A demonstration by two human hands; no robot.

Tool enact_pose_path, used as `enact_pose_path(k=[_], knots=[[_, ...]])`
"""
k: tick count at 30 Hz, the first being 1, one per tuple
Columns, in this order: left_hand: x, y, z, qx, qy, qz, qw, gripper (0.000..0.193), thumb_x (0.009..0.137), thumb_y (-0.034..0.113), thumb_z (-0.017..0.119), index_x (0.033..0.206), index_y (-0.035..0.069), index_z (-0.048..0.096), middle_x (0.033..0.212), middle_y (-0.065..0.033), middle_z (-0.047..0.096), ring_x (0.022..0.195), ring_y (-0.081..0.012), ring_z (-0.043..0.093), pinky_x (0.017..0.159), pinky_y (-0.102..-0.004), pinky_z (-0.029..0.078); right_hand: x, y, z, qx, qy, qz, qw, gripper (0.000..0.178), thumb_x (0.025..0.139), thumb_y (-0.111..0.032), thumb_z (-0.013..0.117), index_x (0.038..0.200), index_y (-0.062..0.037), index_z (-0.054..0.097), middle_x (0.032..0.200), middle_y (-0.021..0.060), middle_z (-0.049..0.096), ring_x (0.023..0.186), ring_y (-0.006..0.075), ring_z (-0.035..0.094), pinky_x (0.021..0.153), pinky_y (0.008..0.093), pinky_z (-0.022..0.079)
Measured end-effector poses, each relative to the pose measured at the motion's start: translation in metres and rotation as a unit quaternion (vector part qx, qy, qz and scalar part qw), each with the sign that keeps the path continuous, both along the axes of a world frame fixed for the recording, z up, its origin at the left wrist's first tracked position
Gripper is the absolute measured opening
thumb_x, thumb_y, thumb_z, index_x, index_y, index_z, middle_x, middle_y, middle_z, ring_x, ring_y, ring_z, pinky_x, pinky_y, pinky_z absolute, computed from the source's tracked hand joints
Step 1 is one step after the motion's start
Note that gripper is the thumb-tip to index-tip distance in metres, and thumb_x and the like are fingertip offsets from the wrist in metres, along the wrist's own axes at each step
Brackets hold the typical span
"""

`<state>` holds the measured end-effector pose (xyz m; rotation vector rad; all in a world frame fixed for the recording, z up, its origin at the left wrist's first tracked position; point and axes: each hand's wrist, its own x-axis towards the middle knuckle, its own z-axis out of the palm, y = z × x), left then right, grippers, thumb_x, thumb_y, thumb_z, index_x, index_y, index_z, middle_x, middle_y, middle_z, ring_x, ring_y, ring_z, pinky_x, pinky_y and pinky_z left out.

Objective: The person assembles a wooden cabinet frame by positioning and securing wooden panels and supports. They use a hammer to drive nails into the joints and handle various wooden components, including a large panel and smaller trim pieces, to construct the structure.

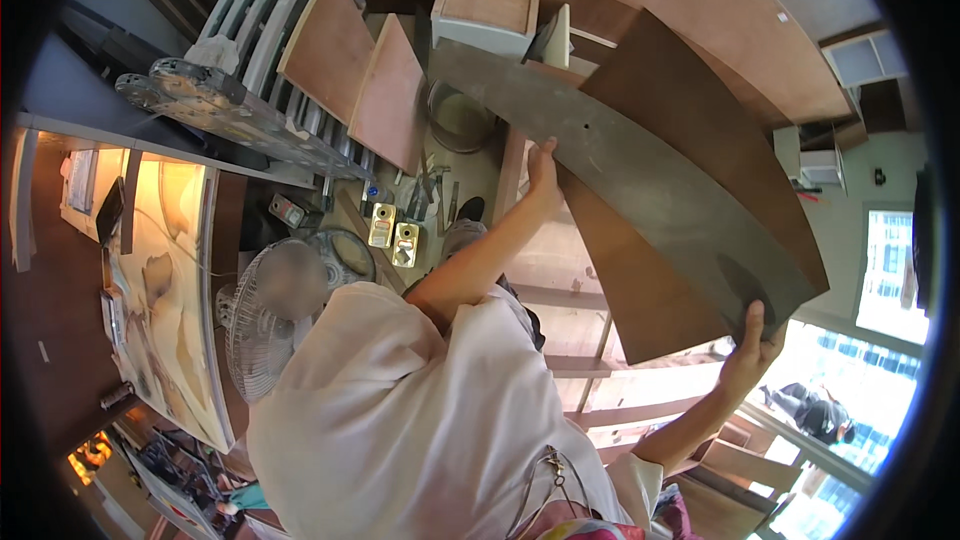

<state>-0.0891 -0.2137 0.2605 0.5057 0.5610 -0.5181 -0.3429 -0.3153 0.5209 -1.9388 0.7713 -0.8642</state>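
Gripping the near end of a long, flat, grey-faced board (pixel 640 190), the right hand (pixel 752 345) has its thumb laid over the grey face and its fingers curled under the edge, at the lower right of the view. The person's white short-sleeved shirt (pixel 400 410) fills the lower middle, with both bare forearms reaching up and out from it. Farther along the same board, the left hand (pixel 542 168) presses against its lower edge with the fingers hooked over it, so the board hangs between the two hands, slanting from upper left down to lower right. Right behind the grey board lies a dark brown sheet of plywood (pixel 690 130), its edge showing above and below the grey one.

Left of the shirt stands a round wire-caged fan (pixel 270 310). Just beyond it, two small gold-coloured rectangular metal pieces (pixel 392 235) lie side by side on the cluttered floor. Beyond those, two reddish-brown plywood panels (pixel 370 70) lean against a silver aluminium ladder (pixel 240 90). At the far top sits a shallow white-framed wooden box (pixel 488 2). To the far left, a cream marble-patterned panel (pixel 165 280) runs along the wall.
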Motion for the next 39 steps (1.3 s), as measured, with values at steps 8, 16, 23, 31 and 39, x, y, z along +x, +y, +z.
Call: enact_pose_path(k=[8, 16, 23, 31, 39], knots=[[0.211, 0.013, -0.042, -0.042, -0.091, 0.002, 0.995, 0.037, 0.092, 0.021, 0.049, 0.123, 0.001, 0.046, 0.123, -0.0154, 0.054, 0.113, -0.0301, 0.052, 0.101, -0.0461, 0.04, 0.19, 0.0, -0.009, -0.024, 0.026, 0.099, 0.994, 0.045, 0.09, -0.026, 0.062, 0.123, 0.0018, 0.052, 0.116, 0.012, 0.058, 0.106, 0.0207, 0.054, 0.093, 0.0319, 0.039], [0.32, 0.021, -0.046, -0.12, -0.109, 0.046, 0.986, 0.034, 0.093, 0.021, 0.048, 0.121, 0.004, 0.046, 0.121, -0.0135, 0.054, 0.112, -0.0313, 0.053, 0.099, -0.048, 0.041, 0.306, -0.013, -0.036, 0.048, 0.008, 0.191, 0.98, 0.034, 0.09, -0.017, 0.061, 0.118, 0.0017, 0.055, 0.112, 0.0093, 0.06, 0.102, 0.0166, 0.055, 0.09, 0.0277, 0.041], [0.401, 0.038, -0.104, -0.095, -0.149, 0.086, 0.981, 0.043, 0.095, 0.028, 0.044, 0.129, 0.002, 0.04, 0.129, -0.0154, 0.05, 0.118, -0.0313, 0.049, 0.102, -0.0472, 0.038, 0.41, -0.012, -0.057, -0.007, 0.012, 0.277, 0.961, 0.026, 0.092, -0.014, 0.058, 0.114, 0.0007, 0.056, 0.098, 0.0114, 0.063, 0.084, 0.0152, 0.057, 0.076, 0.0274, 0.045], [0.409, 0.093, -0.145, 0.269, -0.084, -0.054, 0.958, 0.073, 0.089, 0.056, 0.047, 0.136, 0.003, 0.032, 0.132, -0.0166, 0.045, 0.119, -0.0282, 0.049, 0.097, -0.0434, 0.042, 0.636, 0.019, -0.11, -0.226, -0.016, 0.36, 0.905, 0.04, 0.087, -0.024, 0.057, 0.12, -0.0016, 0.053, 0.098, 0.0257, 0.062, 0.089, 0.0415, 0.06, 0.076, 0.042, 0.047], [0.13, 0.245, -0.209, 0.463, -0.115, -0.274, 0.835, 0.055, 0.094, 0.043, 0.047, 0.132, 0.003, 0.041, 0.106, -0.0062, 0.06, 0.089, -0.0144, 0.061, 0.072, -0.0276, 0.049, 0.814, 0.12, -0.146, -0.344, 0.106, 0.447, 0.819, 0.042, 0.082, -0.017, 0.056, 0.12, -0.0017, 0.051, 0.103, 0.0238, 0.063, 0.096, 0.0394, 0.062, 0.083, 0.0466, 0.049]])
